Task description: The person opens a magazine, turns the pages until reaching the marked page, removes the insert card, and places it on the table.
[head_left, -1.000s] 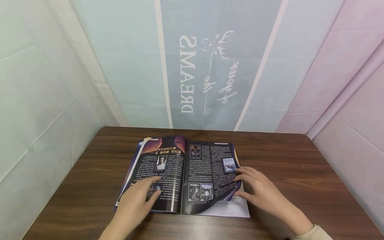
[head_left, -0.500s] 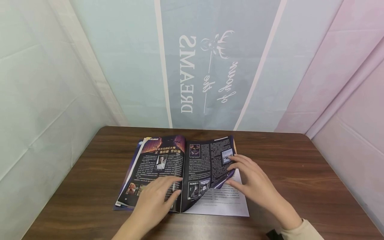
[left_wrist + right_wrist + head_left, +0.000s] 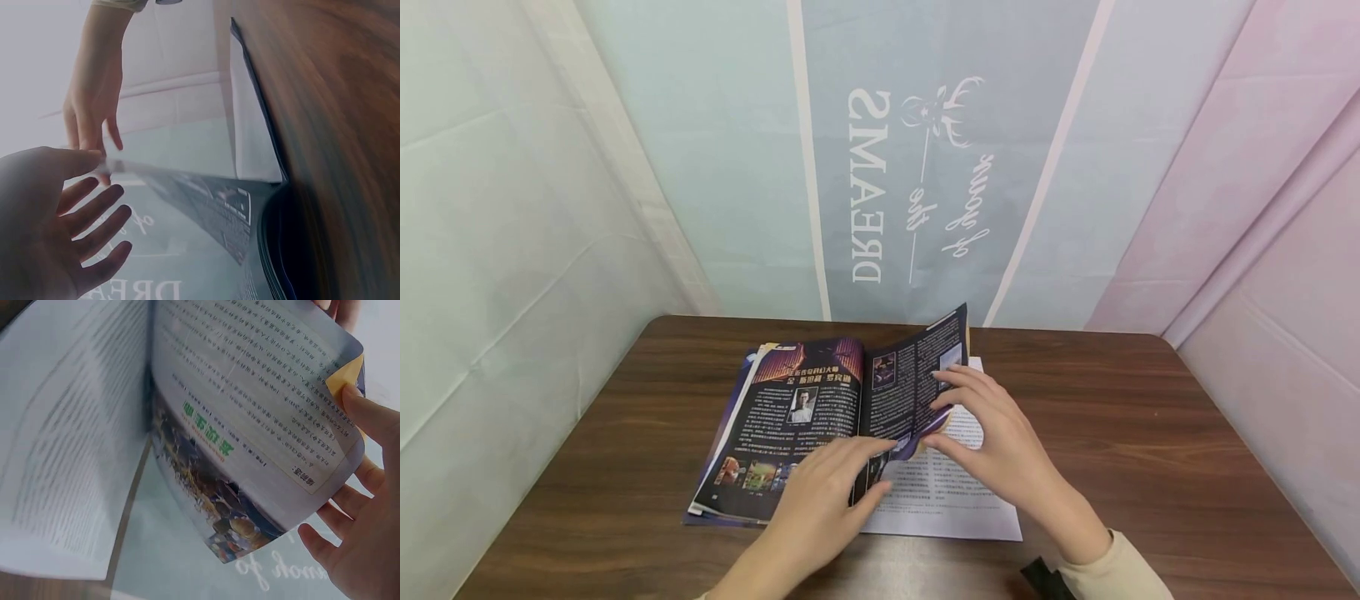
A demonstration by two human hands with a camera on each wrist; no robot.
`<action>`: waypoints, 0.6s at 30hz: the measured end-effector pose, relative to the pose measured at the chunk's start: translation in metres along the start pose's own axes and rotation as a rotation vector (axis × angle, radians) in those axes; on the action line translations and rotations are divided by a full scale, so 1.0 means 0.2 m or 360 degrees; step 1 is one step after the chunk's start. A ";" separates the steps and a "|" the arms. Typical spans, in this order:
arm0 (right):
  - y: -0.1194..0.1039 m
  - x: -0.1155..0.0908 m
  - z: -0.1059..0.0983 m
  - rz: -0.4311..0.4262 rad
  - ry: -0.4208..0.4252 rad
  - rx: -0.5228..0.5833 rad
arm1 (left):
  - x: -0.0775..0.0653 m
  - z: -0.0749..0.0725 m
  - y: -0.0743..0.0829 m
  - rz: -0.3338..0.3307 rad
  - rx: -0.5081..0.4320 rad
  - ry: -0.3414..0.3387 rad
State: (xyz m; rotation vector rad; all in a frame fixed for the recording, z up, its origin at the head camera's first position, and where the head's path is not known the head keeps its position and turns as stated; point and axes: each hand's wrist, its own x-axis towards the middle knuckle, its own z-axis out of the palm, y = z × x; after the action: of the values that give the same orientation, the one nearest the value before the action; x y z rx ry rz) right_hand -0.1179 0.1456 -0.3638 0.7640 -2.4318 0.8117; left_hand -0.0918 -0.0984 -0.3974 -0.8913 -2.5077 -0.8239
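An open magazine point(image 3: 760, 437) lies on the table, dark printed pages on its left side. My right hand point(image 3: 1000, 437) pinches the outer edge of a right-hand page point(image 3: 895, 396), thumb beneath and fingers on the dark face. The page stands raised and bent towards the spine. Seen from the right wrist, its underside point(image 3: 250, 425) shows text and a colour picture, with the thumb on a yellow corner. My left hand point(image 3: 827, 492) is over the spine's near end, fingers spread. In the left wrist view, the left thumb tip point(image 3: 87, 162) is right at the page's corner.
A white text page point(image 3: 955, 504) lies flat beneath the raised one. The brown wooden table point(image 3: 1150, 433) runs to a printed cloth backdrop point(image 3: 917, 200), with pale cloth walls on both sides. A black object point(image 3: 1045, 579) shows by the right sleeve.
My right hand has moved left and away from me, lifting the page and folding it towards the spine. The left hand has slid right across the left page. More of the white page shows.
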 end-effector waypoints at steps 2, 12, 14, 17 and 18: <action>-0.02 0.02 0.01 -0.0016 0.0010 0.0016 | 0.01 0.01 0.01 0.0017 -0.0011 0.0028; -0.08 0.06 0.04 -0.0055 0.0058 0.0076 | 0.04 0.01 0.03 -0.0056 -0.0058 0.0154; -0.09 0.07 0.04 -0.0045 0.0072 0.0096 | 0.04 0.00 0.03 -0.0084 -0.0042 0.0171; -0.10 0.08 0.02 -0.0045 0.0106 0.0132 | 0.04 -0.01 0.02 -0.0137 -0.0025 0.0196; -0.10 0.08 0.02 -0.0049 0.0120 0.0146 | 0.04 -0.01 0.02 -0.0155 -0.0022 0.0205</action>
State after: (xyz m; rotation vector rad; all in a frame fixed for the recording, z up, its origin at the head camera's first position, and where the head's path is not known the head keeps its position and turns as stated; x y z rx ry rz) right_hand -0.1170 0.1238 -0.3493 0.7887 -2.3242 0.9289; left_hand -0.0957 -0.0938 -0.3905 -0.7016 -2.4517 -0.9008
